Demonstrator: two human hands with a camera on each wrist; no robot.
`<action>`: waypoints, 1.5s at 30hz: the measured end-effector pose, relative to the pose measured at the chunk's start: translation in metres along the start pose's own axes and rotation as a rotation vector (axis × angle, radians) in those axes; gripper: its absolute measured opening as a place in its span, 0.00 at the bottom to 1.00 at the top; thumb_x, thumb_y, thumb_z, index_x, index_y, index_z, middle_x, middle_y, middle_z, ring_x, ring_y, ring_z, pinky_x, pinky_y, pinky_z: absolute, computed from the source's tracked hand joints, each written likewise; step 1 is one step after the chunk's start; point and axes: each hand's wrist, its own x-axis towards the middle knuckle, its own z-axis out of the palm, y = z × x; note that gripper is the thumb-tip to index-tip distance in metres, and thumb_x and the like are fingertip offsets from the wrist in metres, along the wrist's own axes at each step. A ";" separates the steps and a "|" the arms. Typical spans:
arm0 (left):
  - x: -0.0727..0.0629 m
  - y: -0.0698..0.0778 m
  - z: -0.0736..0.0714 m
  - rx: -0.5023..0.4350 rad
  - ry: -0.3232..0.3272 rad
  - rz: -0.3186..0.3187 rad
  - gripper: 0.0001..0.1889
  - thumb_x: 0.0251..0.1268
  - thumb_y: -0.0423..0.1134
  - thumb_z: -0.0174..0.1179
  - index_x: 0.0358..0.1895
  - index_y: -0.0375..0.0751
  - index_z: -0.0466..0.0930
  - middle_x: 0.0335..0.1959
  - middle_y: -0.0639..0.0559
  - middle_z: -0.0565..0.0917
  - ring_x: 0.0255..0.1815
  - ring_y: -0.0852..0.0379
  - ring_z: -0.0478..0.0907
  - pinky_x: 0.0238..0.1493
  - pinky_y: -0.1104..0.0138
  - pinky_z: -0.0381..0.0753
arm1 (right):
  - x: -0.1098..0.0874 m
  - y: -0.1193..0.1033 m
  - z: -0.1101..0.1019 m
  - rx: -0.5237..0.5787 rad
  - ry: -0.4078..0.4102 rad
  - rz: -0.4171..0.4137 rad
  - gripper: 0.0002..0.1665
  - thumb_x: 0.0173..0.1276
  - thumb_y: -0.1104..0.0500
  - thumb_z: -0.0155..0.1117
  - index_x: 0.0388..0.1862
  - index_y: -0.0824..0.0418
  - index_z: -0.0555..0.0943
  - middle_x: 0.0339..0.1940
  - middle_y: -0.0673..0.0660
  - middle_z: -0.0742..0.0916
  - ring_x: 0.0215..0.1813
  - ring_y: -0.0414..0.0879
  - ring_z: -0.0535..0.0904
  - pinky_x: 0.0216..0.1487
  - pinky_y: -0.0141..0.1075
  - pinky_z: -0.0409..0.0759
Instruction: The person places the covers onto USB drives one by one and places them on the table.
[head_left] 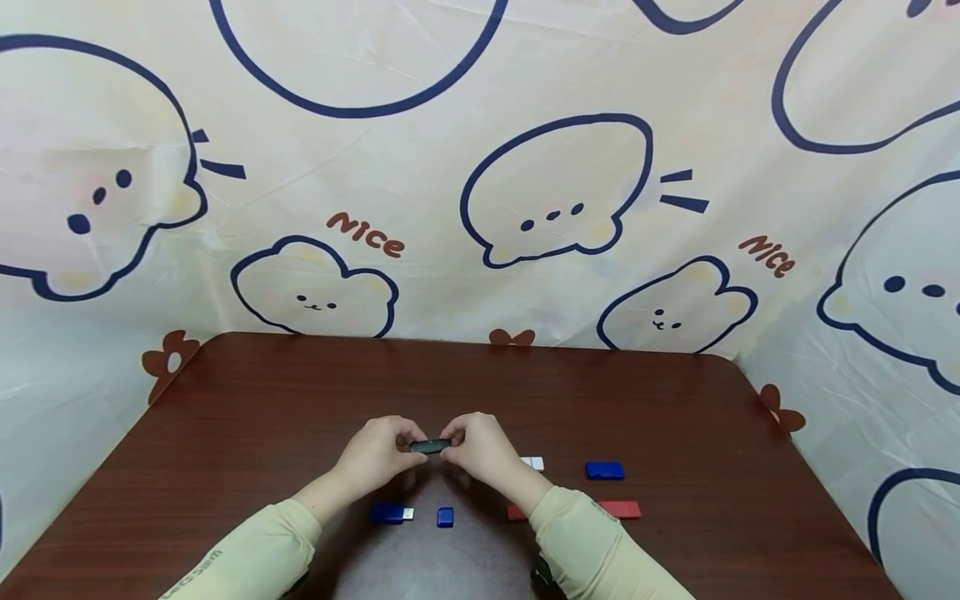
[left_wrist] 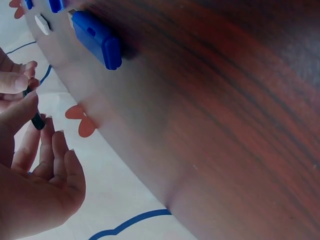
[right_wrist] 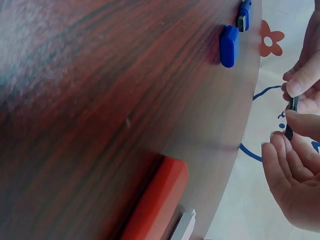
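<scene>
In the head view a small black USB flash drive [head_left: 430, 447] is held level above the table between both hands. My left hand [head_left: 371, 454] pinches its left end between thumb and fingers. The right hand [head_left: 483, 450] pinches the other end the same way. Both wrist views show the black stick partly covered by the fingertips. Nearer the person lie a blue USB flash drive [head_left: 386, 513] with its metal plug bare, and a short blue cap [head_left: 445, 517] to its right.
On the brown table [head_left: 300, 375], a white piece [head_left: 534, 462] shows partly behind the right wrist. Farther right lies another blue piece [head_left: 604, 471]. A red stick [head_left: 621, 509] is partly hidden by the right forearm. A patterned cloth [head_left: 435, 292] stands behind the table.
</scene>
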 end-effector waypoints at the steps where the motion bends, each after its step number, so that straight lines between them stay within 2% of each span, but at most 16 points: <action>1: 0.000 0.000 0.000 0.001 -0.004 0.001 0.06 0.48 0.33 0.69 0.25 0.47 0.81 0.24 0.57 0.79 0.25 0.65 0.71 0.28 0.71 0.72 | 0.000 -0.001 0.000 -0.011 0.003 0.001 0.03 0.54 0.67 0.68 0.29 0.65 0.83 0.19 0.51 0.81 0.20 0.35 0.70 0.23 0.26 0.70; 8: 0.000 -0.002 0.001 0.022 -0.014 -0.006 0.06 0.49 0.34 0.69 0.27 0.47 0.82 0.25 0.58 0.79 0.25 0.65 0.70 0.27 0.71 0.71 | 0.000 -0.001 0.004 -0.166 0.020 0.024 0.02 0.55 0.61 0.69 0.28 0.58 0.83 0.18 0.46 0.79 0.20 0.35 0.69 0.22 0.28 0.68; 14: 0.000 -0.004 0.002 0.057 0.004 -0.014 0.08 0.46 0.31 0.70 0.29 0.46 0.82 0.25 0.57 0.81 0.27 0.65 0.74 0.30 0.68 0.75 | 0.003 -0.003 0.007 -0.266 0.023 0.036 0.02 0.54 0.58 0.69 0.27 0.54 0.83 0.22 0.46 0.80 0.25 0.36 0.70 0.24 0.29 0.67; 20: -0.001 -0.004 0.001 0.084 0.014 -0.046 0.08 0.45 0.32 0.70 0.27 0.47 0.81 0.26 0.57 0.82 0.29 0.63 0.77 0.33 0.65 0.77 | 0.003 -0.004 0.008 -0.316 0.013 0.032 0.02 0.54 0.57 0.69 0.26 0.52 0.83 0.23 0.45 0.79 0.28 0.37 0.70 0.24 0.29 0.67; 28: -0.001 -0.006 0.003 0.151 0.017 -0.032 0.07 0.45 0.32 0.71 0.25 0.47 0.82 0.26 0.55 0.80 0.28 0.62 0.73 0.32 0.65 0.74 | 0.004 -0.004 0.016 -0.411 0.012 0.020 0.04 0.53 0.55 0.71 0.24 0.51 0.83 0.26 0.46 0.79 0.36 0.40 0.72 0.26 0.29 0.67; 36: -0.001 -0.016 0.006 0.204 0.022 -0.032 0.08 0.43 0.34 0.72 0.26 0.49 0.82 0.26 0.57 0.80 0.30 0.62 0.73 0.33 0.63 0.76 | 0.007 -0.005 0.022 -0.491 0.016 0.008 0.04 0.53 0.55 0.71 0.26 0.52 0.83 0.25 0.47 0.80 0.35 0.41 0.71 0.25 0.30 0.68; 45: 0.001 -0.022 0.010 0.213 0.007 -0.043 0.07 0.44 0.35 0.72 0.26 0.49 0.82 0.25 0.57 0.79 0.29 0.62 0.71 0.33 0.63 0.75 | 0.009 -0.003 0.028 -0.558 0.004 0.001 0.03 0.54 0.56 0.69 0.29 0.52 0.85 0.29 0.48 0.82 0.36 0.41 0.72 0.27 0.31 0.72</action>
